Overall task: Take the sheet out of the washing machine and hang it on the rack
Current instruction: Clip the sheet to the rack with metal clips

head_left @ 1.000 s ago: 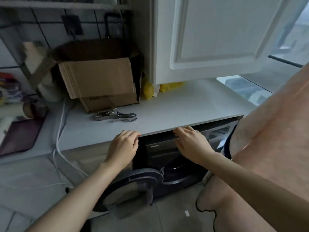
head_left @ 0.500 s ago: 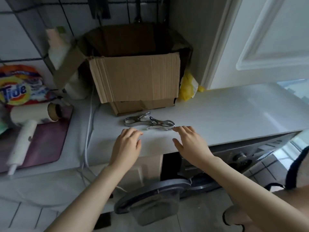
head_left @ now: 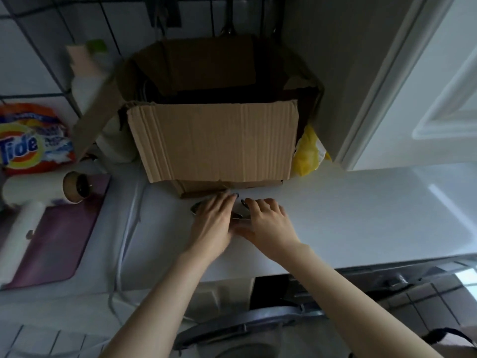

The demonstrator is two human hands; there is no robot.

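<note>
Head view, looking down at a white countertop [head_left: 361, 215].

- Both hands are working at the near foot of an open cardboard box [head_left: 214, 140], towards the far side of the counter.
- The left hand [head_left: 214, 220] is lying over a pair of metal clips [head_left: 238, 215], fingers fairly straight and pressing down, not wrapped round anything that shows.
- The right hand [head_left: 268, 223] is sitting just right of it, almost touching, knuckles raised and fingers bent down onto the clips. I cannot tell whether it is actually pinching one, as the fingertips are covering the metal.
- The washing machine door [head_left: 245, 329] is hanging open below the near edge of the counter, and its control panel [head_left: 387, 280] is showing to the right.
- The sheet is not showing anywhere. The drum opening is out of sight under the counter, so it is presumably inside.
- Left side: a Tide detergent bag [head_left: 28, 143], a hair dryer [head_left: 33, 192] and a purple mat [head_left: 51, 241]. A yellow bag [head_left: 308, 153] is wedged right of the box.

Step in hand, as I am reading it: gathering clips for hanging, with the sheet not yet taken out.

Next move is calling for a firm close on the clips, which are small and slippery. One hand then needs freeing to go down into the drum.
</note>
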